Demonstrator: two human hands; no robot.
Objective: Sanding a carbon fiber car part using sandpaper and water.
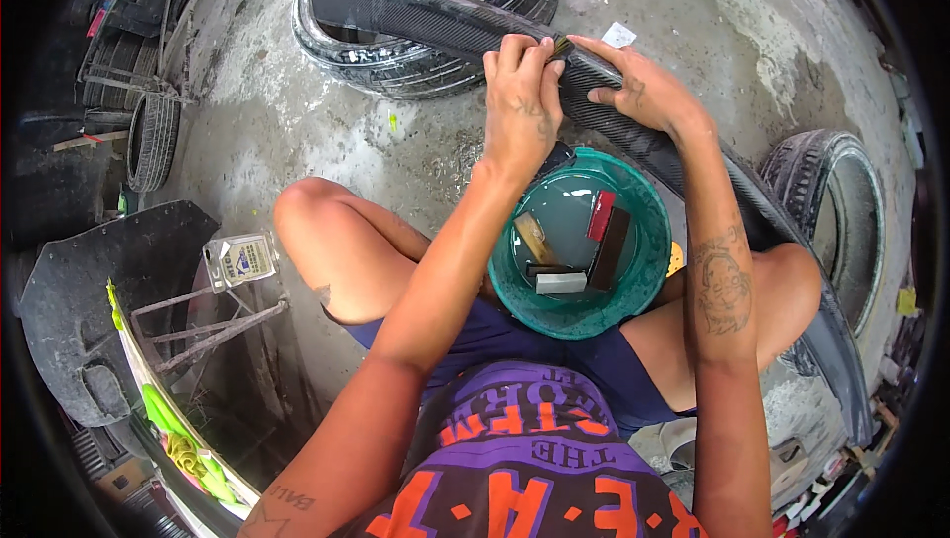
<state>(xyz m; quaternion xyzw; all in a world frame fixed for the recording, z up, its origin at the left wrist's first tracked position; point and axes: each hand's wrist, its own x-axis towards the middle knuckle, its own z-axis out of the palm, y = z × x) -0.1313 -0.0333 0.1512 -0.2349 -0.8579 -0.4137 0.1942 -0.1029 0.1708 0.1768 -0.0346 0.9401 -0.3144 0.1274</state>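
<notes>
A long, curved black car-trim strip [643,142] with a carbon-fibre weave runs from upper left to lower right. My left hand [524,102] is closed at its upper edge, fingers bent over a small dark piece with a yellowish edge, mostly hidden. Beside it, my right hand [648,88] grips the strip, with fingers along the edge and the thumb on the weave. Between my legs stands a green bucket [510,286] of cloudy water. In it lie a red block [600,215], a dark brown block [609,249], a grey block [561,283] and a tan block [531,239].
The strip's far end rests across a lying tyre [426,78]; another tyre [861,201] stands at right, beside the strip. On the left are a black panel [109,281], a rusty metal frame [213,330] and a small clear packet [240,261]. A white scrap [618,35] lies on the concrete floor.
</notes>
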